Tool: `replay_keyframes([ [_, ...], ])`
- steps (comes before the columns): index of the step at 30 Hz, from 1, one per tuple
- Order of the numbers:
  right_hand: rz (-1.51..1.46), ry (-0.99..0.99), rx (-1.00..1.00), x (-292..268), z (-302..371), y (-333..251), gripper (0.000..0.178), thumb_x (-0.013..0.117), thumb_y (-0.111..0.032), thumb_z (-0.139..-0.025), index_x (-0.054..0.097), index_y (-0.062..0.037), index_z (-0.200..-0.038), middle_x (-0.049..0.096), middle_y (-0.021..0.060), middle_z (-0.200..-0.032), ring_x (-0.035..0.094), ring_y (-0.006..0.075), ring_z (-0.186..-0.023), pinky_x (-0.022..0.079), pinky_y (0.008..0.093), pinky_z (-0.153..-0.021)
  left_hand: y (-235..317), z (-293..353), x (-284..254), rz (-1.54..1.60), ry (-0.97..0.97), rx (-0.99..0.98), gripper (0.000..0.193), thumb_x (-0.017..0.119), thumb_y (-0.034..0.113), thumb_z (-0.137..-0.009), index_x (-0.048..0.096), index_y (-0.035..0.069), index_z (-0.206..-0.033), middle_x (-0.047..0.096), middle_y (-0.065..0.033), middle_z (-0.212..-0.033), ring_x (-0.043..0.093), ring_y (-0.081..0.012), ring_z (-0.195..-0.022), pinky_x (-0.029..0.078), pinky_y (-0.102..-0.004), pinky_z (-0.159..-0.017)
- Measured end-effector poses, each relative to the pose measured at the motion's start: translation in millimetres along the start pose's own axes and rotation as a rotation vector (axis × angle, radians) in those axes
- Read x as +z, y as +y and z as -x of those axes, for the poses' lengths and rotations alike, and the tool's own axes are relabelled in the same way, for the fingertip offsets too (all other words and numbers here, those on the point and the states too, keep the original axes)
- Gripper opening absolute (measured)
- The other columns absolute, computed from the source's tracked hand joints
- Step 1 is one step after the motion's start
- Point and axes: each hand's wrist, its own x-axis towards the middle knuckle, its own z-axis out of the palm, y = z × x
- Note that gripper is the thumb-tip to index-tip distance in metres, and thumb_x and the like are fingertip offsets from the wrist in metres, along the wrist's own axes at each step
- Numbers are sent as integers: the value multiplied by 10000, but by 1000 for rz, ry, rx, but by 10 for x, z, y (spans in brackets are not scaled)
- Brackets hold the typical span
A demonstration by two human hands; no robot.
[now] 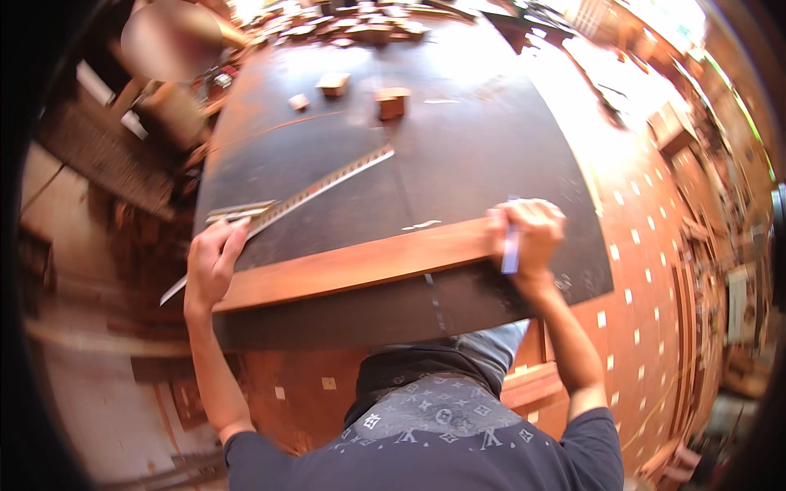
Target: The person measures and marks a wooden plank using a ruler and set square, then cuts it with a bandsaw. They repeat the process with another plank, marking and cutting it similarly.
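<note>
A long, flat reddish wooden board [360, 268] lies at a slight slant across the near part of a dark table [458, 176]. My left hand [215, 260] is closed at the board's left end. A metal ruler-like blade with markings [327, 181] runs from beside that hand toward the table's middle; whether the hand also grips it is hidden. At the right end, my right hand [530, 237] is closed around the board and smeared by motion. A narrow pale-blue strip-like thing [511, 245] shows against its fingers, its kind unclear.
Small wooden blocks [393, 102] stand farther back on the table, with a heap of wood offcuts [352, 26] at its far edge. Another person [176, 106] is at the far left. Wood pieces lie along the right side, over a reddish floor with pale squares [639, 270].
</note>
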Motion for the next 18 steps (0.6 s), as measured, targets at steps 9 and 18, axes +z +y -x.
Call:
replay_keyframes([
  [9, -876, 194, 589, -105, 194, -316, 239, 640, -138, -1127, 740, 19, -1277, 799, 103, -1098, 705, 152, -968, 578, 320, -925, 944, -84, 891, 83, -43, -47, 196, 806, 153, -977, 685, 9, -925, 615, -92, -836, 594, -248, -768, 481, -383, -720],
  [18, -1163, -80, 763, -148, 292, 135, 131, 727, -42, -1069, 758, 18, -1181, 782, 87, -1036, 743, 138, -957, 631, 312, -865, 1245, -14, 1261, 62, -34, 43, 175, 802, 114, -980, 702, -13, -913, 645, -93, -875, 591, -257, -856, 487, -388, -802],
])
